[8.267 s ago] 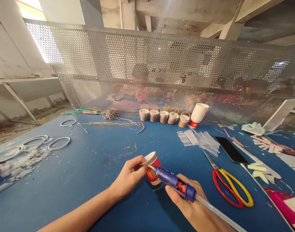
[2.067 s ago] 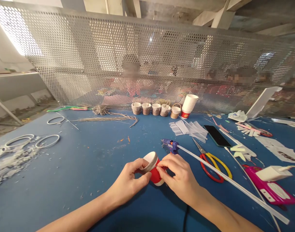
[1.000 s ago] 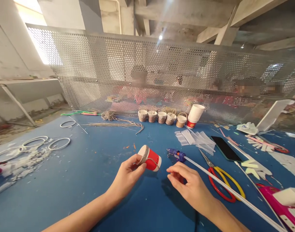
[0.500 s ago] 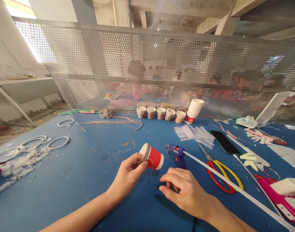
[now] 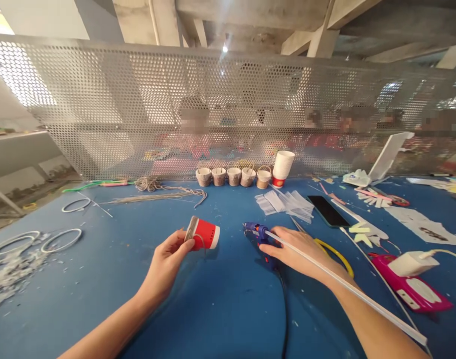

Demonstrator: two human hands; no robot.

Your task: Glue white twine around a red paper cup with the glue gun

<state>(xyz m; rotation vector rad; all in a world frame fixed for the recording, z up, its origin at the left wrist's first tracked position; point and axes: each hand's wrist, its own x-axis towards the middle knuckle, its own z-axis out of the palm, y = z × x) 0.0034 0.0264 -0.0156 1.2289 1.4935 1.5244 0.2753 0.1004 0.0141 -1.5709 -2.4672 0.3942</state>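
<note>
My left hand (image 5: pixel 171 257) pinches a small red paper cup (image 5: pixel 207 234) by its twine-wrapped end. The cup lies tilted on its side above the table, its white-edged end pointing right. A loose tail of twine hangs by it. My right hand (image 5: pixel 298 252) is at a blue hot glue gun (image 5: pixel 255 230), thumb across the handle and fingers behind the body; the gun rests on the table. From its back a long white glue stick (image 5: pixel 343 284) runs over my right wrist. Scissors with yellow and red handles (image 5: pixel 338 254) are partly hidden behind that hand.
Several twine-covered cups (image 5: pixel 233 177) stand in a row by the perforated metal screen (image 5: pixel 138 99), beside stacked paper cups (image 5: pixel 283 167). Twine (image 5: pixel 149 184), white rings (image 5: pixel 61 240), clear strips (image 5: pixel 287 203), a phone (image 5: pixel 328 211) and a pink power strip (image 5: pixel 418 291) lie around. People sit beyond the screen.
My right hand has moved forward and right from the table's middle onto the glue gun. My left hand has shifted left with the cup, which is turned more level. The view has swung right.
</note>
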